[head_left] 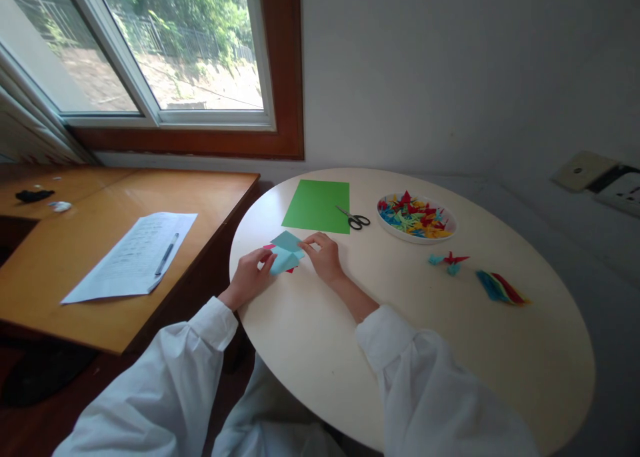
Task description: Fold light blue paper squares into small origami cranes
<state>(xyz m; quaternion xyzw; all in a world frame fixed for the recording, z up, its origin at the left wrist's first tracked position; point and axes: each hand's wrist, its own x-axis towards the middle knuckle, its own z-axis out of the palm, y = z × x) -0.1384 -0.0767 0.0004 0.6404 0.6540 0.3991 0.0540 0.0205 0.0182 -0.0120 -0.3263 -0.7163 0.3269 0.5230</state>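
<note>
While R hand [325, 257] pinches paper [285, 253], dish [451, 228] holds origami [415, 218].

a red paper [268, 246] sits mostly hidden under the blue paper [286, 251]; print on the white sheet [125, 260] is unreadably small.

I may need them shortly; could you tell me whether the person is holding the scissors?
No, the scissors lie at the green sheet's right corner, apart from the left hand and right hand on the blue paper.

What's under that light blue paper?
Under the light blue paper, red paper peeks out at the left and lower edges; the rest is covered.
</note>
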